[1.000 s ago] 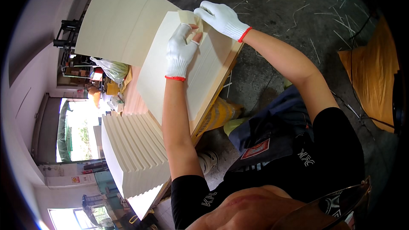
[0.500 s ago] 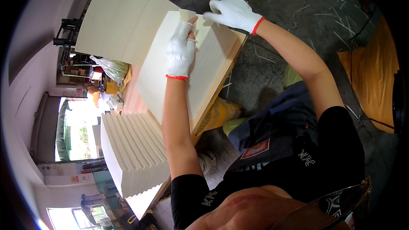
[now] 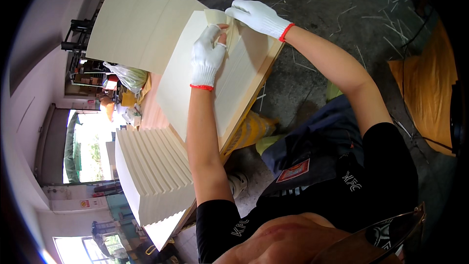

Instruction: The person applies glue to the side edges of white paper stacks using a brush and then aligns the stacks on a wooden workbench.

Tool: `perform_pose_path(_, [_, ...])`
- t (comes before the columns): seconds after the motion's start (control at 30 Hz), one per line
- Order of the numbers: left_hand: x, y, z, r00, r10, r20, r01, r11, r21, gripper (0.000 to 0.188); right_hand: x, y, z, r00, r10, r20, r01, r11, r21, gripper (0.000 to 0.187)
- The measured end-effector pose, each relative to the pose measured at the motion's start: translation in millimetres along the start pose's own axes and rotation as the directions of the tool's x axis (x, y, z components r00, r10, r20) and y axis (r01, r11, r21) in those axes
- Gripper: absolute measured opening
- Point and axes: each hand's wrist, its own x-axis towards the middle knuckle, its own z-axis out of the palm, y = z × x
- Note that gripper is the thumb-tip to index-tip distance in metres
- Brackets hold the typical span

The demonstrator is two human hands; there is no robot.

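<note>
A thick stack of cream paper sheets (image 3: 176, 76) lies on the wooden table, with several sheets curling up at its far corner. My left hand (image 3: 207, 56), in a white knitted glove with red cuff and bare thumb and index fingertips, rests on the stack, fingers bent against the raised sheets (image 3: 216, 17). At that same corner, my right hand (image 3: 259, 18), gloved likewise, has its fingers closed at the edge of the lifted sheets. Its exact fingertip contact is partly hidden.
A large cream sheet pile (image 3: 141, 19) fans out beyond the stack. Nearer on the left stands a stepped stack of folded paper (image 3: 154, 166). Paper strips (image 3: 373, 17) litter the dark floor. An orange-brown sheet (image 3: 425, 88) and a black cable lie at the right.
My right hand has moved left onto the corner of the sheets and closed there. The sheet corner is lifted and curled more beside my left hand, which has barely shifted.
</note>
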Motion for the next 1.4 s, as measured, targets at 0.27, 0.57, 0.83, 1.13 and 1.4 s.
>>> perform_pose_path(0.27, [-0.7, 2.9, 1.6, 0.996, -0.081, 0.024, 0.082, 0.996, -0.02, 0.037, -10.1, -6.5, 5.6, 0.996, -0.009, -0.085, 0.016, 0.996, 0.082, 0.041])
perform_pose_path(0.57, [-1.7, 1.8, 4.0, 0.999, -0.029, -0.038, 0.028, 0.999, -0.041, 0.029, -11.0, -8.3, 3.5, 0.998, 0.034, -0.056, -0.03, 0.997, 0.073, 0.038])
perform_pose_path(0.83, [-0.7, 5.0, -0.5, 0.991, -0.121, 0.063, 0.122, 0.992, -0.021, 0.027, -10.5, -4.3, 9.3, 0.993, 0.013, -0.118, -0.005, 0.998, 0.065, 0.039])
perform_pose_path(1.13, [-2.3, 2.6, 1.7, 0.994, -0.096, 0.049, 0.096, 0.995, -0.008, 0.029, -13.9, -2.9, 9.5, 0.993, 0.024, -0.115, -0.014, 0.996, 0.089, 0.041])
perform_pose_path(1.4, [-4.2, 5.3, 3.6, 0.998, 0.032, 0.05, -0.041, 0.981, 0.19, 0.047, -18.7, -21.4, -11.9, 0.972, -0.071, -0.224, 0.055, 0.996, -0.076, 0.027])
